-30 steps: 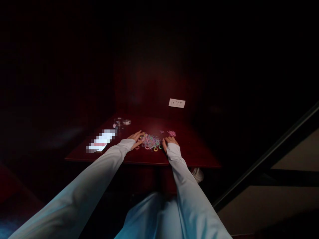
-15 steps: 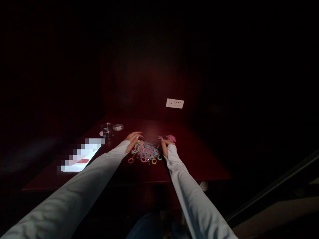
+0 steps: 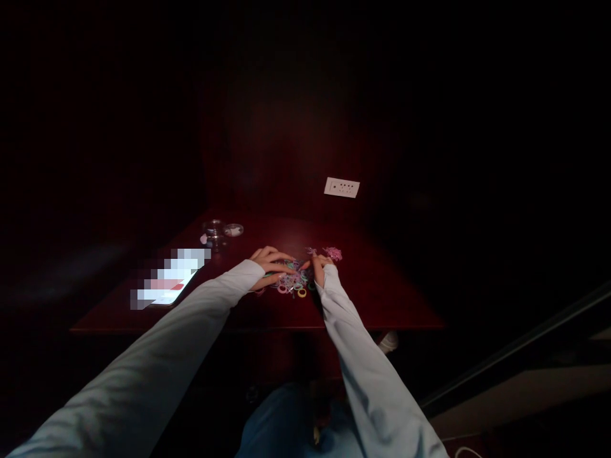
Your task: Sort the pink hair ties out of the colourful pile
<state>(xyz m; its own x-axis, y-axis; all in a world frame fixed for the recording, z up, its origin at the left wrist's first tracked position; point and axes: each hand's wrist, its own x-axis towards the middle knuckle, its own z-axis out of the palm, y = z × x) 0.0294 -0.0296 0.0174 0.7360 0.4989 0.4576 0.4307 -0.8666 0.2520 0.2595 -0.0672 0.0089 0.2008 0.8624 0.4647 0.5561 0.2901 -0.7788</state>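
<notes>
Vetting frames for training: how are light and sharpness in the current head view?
Head view: mostly near-black; lit screen, partly pixelated, is the brightest area; faint sheen on the table; socket plate reads clearly; band pile, partly under the left hand, too small and dim to separate every piece.

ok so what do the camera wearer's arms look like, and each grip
The left sleeve and right sleeve are long, pale grey-white and creased, reaching the wrists, with no visible markings. The left grip and right grip are bare hands, ungloved; ring or nail details are too small and dim to tell.
</notes>
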